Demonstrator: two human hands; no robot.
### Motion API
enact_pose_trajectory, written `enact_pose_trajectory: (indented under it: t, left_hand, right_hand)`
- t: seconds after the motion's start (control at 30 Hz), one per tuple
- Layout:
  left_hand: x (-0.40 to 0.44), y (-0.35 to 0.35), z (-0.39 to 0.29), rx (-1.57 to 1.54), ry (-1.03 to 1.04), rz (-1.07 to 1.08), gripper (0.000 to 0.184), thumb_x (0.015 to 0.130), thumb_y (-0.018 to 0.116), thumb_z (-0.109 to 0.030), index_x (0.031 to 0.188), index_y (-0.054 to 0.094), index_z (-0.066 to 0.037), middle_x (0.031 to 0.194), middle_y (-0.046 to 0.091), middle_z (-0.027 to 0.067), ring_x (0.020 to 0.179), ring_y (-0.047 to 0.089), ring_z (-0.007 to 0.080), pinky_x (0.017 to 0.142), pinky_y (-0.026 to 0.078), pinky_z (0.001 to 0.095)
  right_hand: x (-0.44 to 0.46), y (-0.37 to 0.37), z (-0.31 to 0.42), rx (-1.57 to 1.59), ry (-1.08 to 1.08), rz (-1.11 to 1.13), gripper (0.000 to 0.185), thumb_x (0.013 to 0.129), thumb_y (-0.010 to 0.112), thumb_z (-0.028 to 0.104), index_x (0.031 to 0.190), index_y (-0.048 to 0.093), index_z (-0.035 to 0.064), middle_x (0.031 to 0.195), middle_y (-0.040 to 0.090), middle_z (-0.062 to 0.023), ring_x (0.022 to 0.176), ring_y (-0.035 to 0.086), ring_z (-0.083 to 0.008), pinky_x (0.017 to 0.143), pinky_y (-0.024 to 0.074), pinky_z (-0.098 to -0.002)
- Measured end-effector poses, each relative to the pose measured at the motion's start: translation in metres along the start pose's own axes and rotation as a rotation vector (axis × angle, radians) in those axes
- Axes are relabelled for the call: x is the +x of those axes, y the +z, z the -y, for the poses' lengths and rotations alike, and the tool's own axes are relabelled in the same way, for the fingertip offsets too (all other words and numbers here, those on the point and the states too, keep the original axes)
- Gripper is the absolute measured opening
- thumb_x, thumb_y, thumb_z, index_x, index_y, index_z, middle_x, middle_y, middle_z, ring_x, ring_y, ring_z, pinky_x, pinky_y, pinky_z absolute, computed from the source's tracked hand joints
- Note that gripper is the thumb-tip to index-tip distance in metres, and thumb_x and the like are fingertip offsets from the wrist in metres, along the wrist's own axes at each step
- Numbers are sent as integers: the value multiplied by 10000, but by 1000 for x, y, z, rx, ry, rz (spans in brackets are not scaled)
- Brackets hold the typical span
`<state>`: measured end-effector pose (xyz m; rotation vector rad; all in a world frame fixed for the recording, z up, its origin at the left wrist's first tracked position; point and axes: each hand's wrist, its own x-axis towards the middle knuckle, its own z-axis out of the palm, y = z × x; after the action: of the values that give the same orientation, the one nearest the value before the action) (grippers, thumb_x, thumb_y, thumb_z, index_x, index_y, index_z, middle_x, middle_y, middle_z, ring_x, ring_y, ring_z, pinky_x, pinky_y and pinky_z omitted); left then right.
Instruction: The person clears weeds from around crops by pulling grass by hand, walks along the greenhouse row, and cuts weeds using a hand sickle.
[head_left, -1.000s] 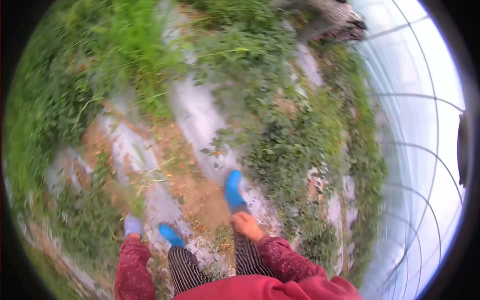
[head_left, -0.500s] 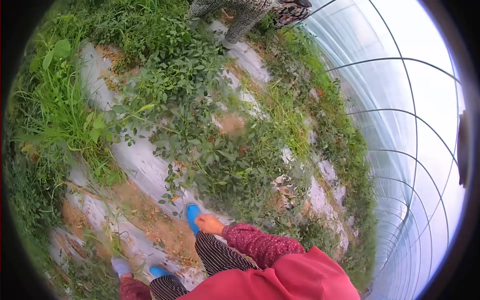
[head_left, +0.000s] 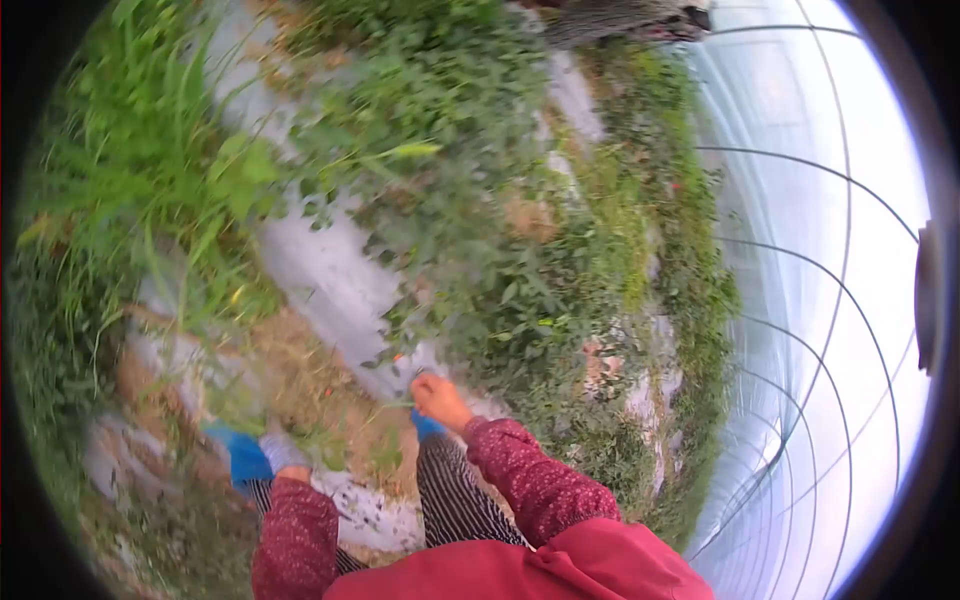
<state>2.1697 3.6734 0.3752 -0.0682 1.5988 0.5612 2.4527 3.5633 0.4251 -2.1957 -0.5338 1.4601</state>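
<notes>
My right hand is bare, with its fingers curled together just above my blue shoe. A thin green stem seems to run leftward from its fingertips, but blur hides what it grips. On my left hand is a pale glove; it hangs beside the other blue shoe, and its blurred fingers cannot be made out. Leafy green plants grow just beyond my right hand, with a small orange-red spot near it on the white ground film.
Tall grass stands at the upper left. Another person's patterned clothing shows at the top. Bare soil lies between film strips. On the right curves a clear plastic greenhouse wall with thin hoops.
My right hand has moved slightly right and up in view. My left hand has risen and moved right. The left shoe has shifted left, and the other person appears farther right.
</notes>
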Motion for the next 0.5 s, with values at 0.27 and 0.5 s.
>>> enact_pose_trajectory:
  t: [0.27, 0.5]
  left_hand:
    - [39, -95, 18, -277, -22, -372, 259, 839, 586, -222, 980, 574, -5, 883, 589, 57, 679, 541, 161, 598, 468, 290]
    - [44, -84, -20, -265, -68, -382, 148, 877, 539, -231, 892, 528, -84, 697, 566, 46, 531, 527, 159, 471, 449, 289]
  right_hand:
    - [127, 211, 60, 43, 18, 341, 259, 849, 514, 201, 1017, 576, 15, 755, 633, -96, 658, 597, -157, 602, 472, -292]
    - [228, 365, 81, -420, -346, 448, 295, 837, 498, 226, 1070, 558, 56, 965, 618, -179, 912, 584, -334, 811, 451, -391]
